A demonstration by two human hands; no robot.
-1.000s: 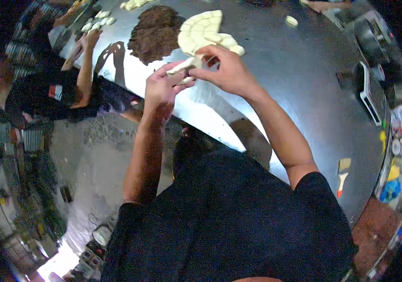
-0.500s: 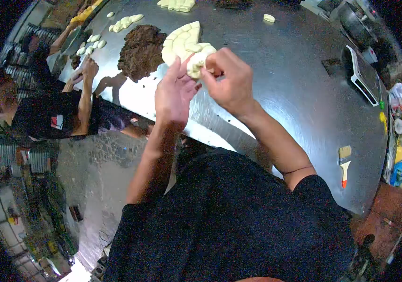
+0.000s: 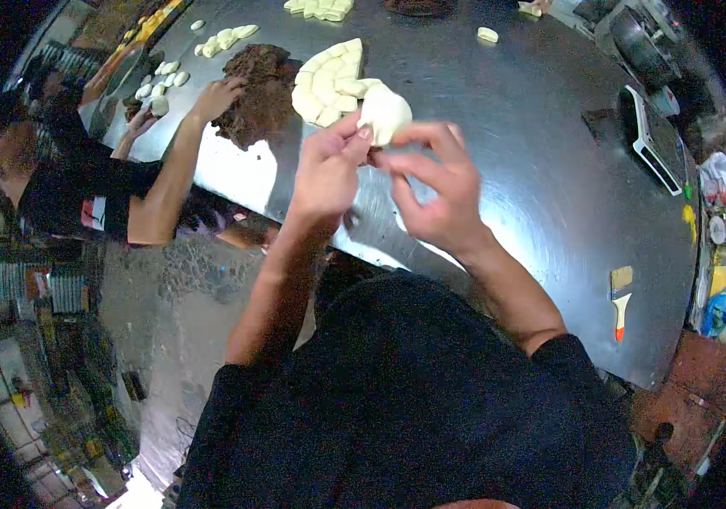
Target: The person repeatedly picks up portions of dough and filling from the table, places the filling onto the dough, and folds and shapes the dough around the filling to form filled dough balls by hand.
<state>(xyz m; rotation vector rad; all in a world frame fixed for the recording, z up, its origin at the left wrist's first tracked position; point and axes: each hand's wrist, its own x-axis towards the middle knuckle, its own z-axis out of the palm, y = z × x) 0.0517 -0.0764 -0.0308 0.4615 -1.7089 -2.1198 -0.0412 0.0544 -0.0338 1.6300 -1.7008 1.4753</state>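
A round, flattened piece of pale dough [image 3: 386,112] is pinched at its lower left edge by my left hand [image 3: 331,161], thumb and fingers closed on it. My right hand [image 3: 439,182] is beside the dough, its fingers apart and bent, with the fingertips at the dough's lower edge. Behind the held piece, a fan-shaped batch of cut dough pieces [image 3: 329,81] lies on the metal table [image 3: 532,170]. Left of that batch sits a heap of dark brown filling [image 3: 265,93].
At the left, a co-worker [image 3: 66,182] reaches into the brown heap. Small dough pieces [image 3: 227,40] lie at the back left, and a single one [image 3: 487,35] at the back. A brush [image 3: 621,304] and a white-framed device [image 3: 653,144] are on the right.
The held dough has turned to show a smooth, round face. My left fingers have closed on its edge, and my right fingers have spread. The co-worker's hand has moved right to the brown heap.
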